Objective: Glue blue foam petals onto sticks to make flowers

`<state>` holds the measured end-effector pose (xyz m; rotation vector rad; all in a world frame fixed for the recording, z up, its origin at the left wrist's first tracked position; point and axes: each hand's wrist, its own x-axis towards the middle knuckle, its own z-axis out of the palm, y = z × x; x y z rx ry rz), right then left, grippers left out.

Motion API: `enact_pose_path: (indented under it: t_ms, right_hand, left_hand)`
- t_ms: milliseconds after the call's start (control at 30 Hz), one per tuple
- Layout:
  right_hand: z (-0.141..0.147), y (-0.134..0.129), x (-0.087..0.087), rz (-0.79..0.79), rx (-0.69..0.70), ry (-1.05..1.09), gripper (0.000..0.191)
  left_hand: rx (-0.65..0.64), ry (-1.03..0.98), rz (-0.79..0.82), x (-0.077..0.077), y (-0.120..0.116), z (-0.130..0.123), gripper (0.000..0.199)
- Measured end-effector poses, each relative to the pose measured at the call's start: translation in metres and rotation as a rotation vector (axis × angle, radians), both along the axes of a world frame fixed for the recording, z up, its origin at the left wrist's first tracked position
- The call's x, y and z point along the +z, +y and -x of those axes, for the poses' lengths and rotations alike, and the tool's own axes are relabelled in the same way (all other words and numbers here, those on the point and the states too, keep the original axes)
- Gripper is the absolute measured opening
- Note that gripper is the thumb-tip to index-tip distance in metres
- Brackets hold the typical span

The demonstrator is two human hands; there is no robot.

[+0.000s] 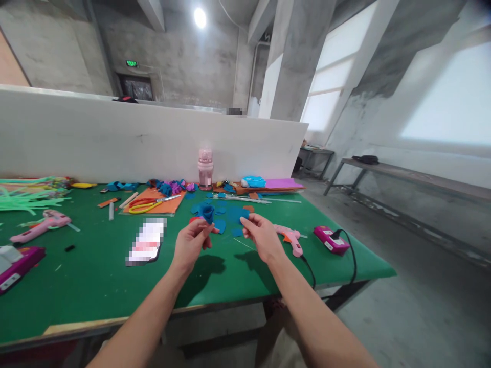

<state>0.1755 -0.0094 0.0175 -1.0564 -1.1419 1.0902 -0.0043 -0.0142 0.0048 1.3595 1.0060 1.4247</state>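
Observation:
My left hand [192, 241] is closed in a pinch on a rolled blue felt flower [207, 212], which faces upward above the green table. My right hand [261, 234] is beside it, thumb and fingers pinching the edge of a blue felt petal [242, 214]. The two pieces are apart. Several more blue felt petals [220, 226] lie scattered on the table behind my hands, partly hidden by them. Just right of my right hand rests a pink glue gun [289, 238] with a black cord.
A phone [146, 241] lies left of my hands. Behind it are scissors [152, 205] on orange felt sheets [175, 206]. A pink bottle [205, 168] stands by the white partition [95, 138]. A magenta power strip [331, 240] sits right; another glue gun [42, 226] lies left.

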Motion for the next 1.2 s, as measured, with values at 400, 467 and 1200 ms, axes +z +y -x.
enact_pose_path:
  t_ms: [400,467,1200]
  right_hand:
    - [-0.019,-0.018,-0.02,0.173,0.067,0.185,0.034]
    - [-0.02,-0.02,-0.02,0.178,0.068,0.172,0.034]
    - [-0.019,-0.028,-0.019,0.244,0.27,0.255,0.032]
  left_hand:
    - [0.044,0.043,-0.091,-0.003,0.005,-0.014,0.017]
    - [0.024,-0.036,-0.083,-0.005,0.005,-0.016,0.017]
    - [-0.086,0.026,0.147,0.0,-0.01,-0.032,0.037]
